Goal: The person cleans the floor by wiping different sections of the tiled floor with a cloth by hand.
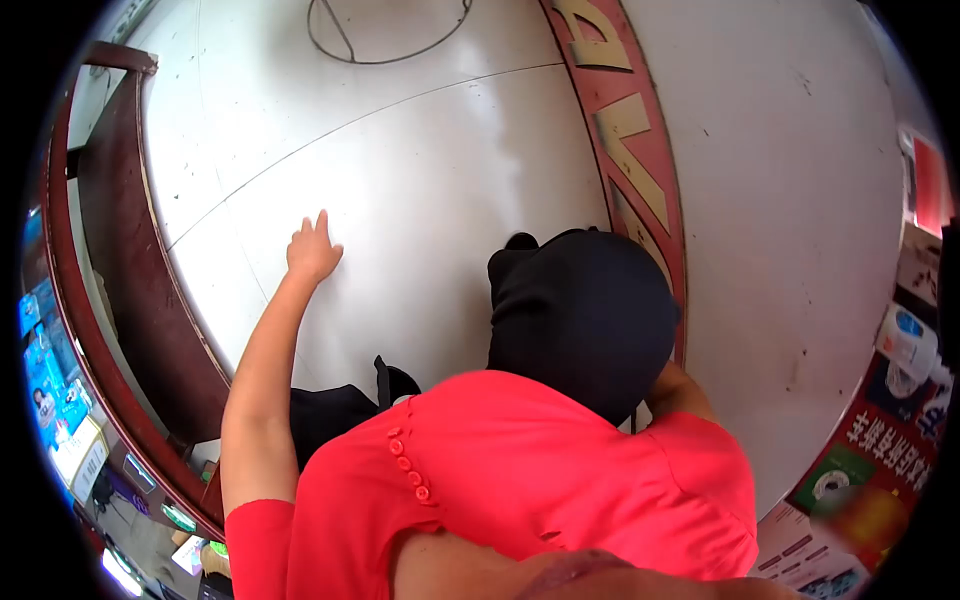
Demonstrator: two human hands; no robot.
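Note:
My left hand (314,250) reaches out over the pale tiled floor (420,190), its fingers apart and nothing held in them. The left arm stretches forward from a red sleeve. To the right, my raised knee in black trousers (590,310) fills the middle of the view. Only a short piece of my right forearm (684,392) shows beside that knee; the right hand is hidden behind it. A black shoe tip (521,241) pokes out past the knee.
A dark red wooden frame (125,190) and a glass case with blue boxes (55,385) stand on the left. A thin metal ring (385,62) lies at the top. Along the right runs a red strip with cream letters (630,140) below a white wall (780,230).

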